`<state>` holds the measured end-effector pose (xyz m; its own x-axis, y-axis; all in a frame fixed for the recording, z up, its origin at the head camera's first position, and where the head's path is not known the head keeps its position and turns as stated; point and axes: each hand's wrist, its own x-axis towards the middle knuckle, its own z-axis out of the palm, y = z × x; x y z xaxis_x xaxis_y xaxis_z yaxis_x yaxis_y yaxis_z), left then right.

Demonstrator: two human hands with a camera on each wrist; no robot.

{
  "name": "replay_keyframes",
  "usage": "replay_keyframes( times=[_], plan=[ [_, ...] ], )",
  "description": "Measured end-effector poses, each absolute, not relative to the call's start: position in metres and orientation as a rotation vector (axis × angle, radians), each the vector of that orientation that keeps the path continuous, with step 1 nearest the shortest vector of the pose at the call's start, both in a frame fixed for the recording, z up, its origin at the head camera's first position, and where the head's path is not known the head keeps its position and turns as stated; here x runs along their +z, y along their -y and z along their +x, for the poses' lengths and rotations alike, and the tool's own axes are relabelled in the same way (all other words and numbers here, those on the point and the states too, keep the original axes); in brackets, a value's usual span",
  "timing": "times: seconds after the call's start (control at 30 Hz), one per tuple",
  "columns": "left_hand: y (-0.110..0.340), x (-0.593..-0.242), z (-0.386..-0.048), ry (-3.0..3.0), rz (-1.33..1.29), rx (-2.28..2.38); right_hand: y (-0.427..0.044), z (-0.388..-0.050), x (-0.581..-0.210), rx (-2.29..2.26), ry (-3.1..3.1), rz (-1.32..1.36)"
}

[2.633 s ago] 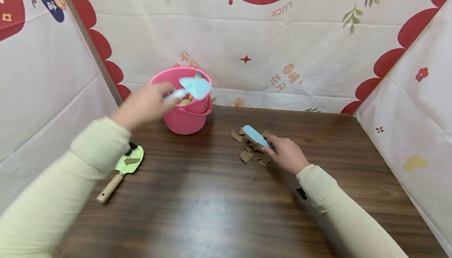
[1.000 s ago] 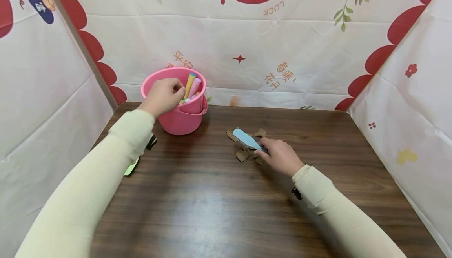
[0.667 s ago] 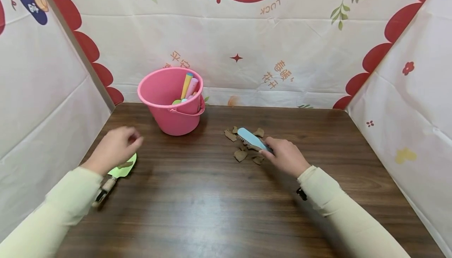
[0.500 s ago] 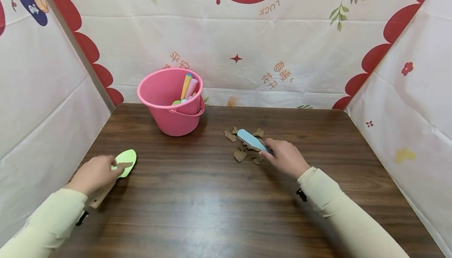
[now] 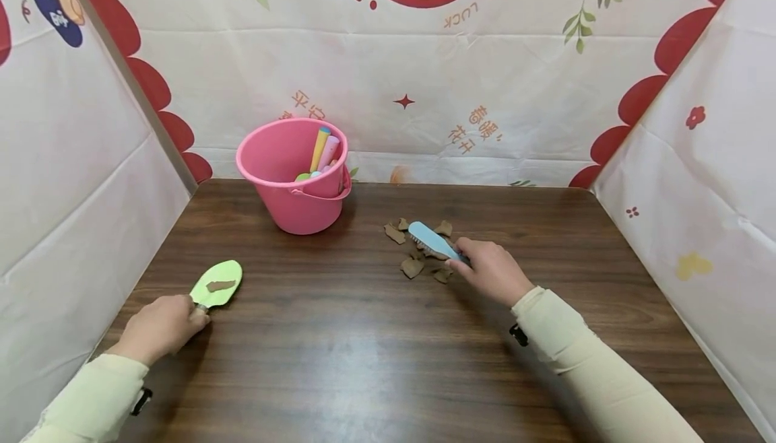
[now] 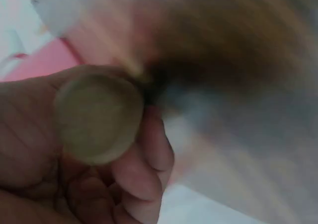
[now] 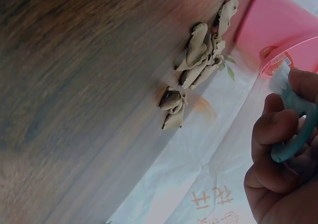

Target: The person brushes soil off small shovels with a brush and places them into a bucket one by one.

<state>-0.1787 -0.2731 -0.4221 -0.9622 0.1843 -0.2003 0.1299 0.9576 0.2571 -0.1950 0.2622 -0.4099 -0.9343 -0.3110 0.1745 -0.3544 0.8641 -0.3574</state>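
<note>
My left hand (image 5: 160, 325) grips the handle of a small trowel (image 5: 227, 272) with a light-green blade, low over the left of the table. One flat brown scrap (image 5: 220, 285) lies on the blade. The round wooden end of the trowel handle (image 6: 99, 118) pokes out of the fist in the left wrist view. With curled fingers my right hand (image 5: 492, 268) holds a light-blue brush (image 5: 429, 235), bristles down, above several dry-looking brown scraps (image 5: 412, 268). Those scraps (image 7: 194, 47) show curled edges in the right wrist view; their kind is unclear.
A pink bucket (image 5: 297, 204) stands at the back left of the dark wooden table (image 5: 339, 322). Inside it a yellow handle (image 5: 319, 150) and a pink handle (image 5: 329, 151) stick up among other coloured items. Printed white cloth (image 5: 388, 66) walls the back and sides.
My left hand put a light-blue spade into the bucket and let it go. It then moved down left and took the trowel's handle. The right hand with the brush has barely moved.
</note>
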Motion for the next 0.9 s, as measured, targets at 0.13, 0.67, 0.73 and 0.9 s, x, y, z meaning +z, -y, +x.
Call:
replay_keyframes(
  times=[0.13,0.67,0.73,0.9],
  plan=[
    [0.232,-0.406,-0.175,-2.964,0.401,0.403,-0.260,-0.195,-0.408,0.589,2.901,0.535],
    [0.068,-0.380,-0.213,-3.074,0.669,0.588,-0.241,-0.201,-0.394,0.615,2.849,0.550],
    [0.057,-0.382,-0.217,-3.081,0.660,0.599,-0.238,-0.203,-0.396,0.615,2.835,0.568],
    [0.039,-0.393,-0.223,-3.082,0.650,0.623,-0.229,-0.203,-0.401,0.607,2.844,0.593]
  ],
)
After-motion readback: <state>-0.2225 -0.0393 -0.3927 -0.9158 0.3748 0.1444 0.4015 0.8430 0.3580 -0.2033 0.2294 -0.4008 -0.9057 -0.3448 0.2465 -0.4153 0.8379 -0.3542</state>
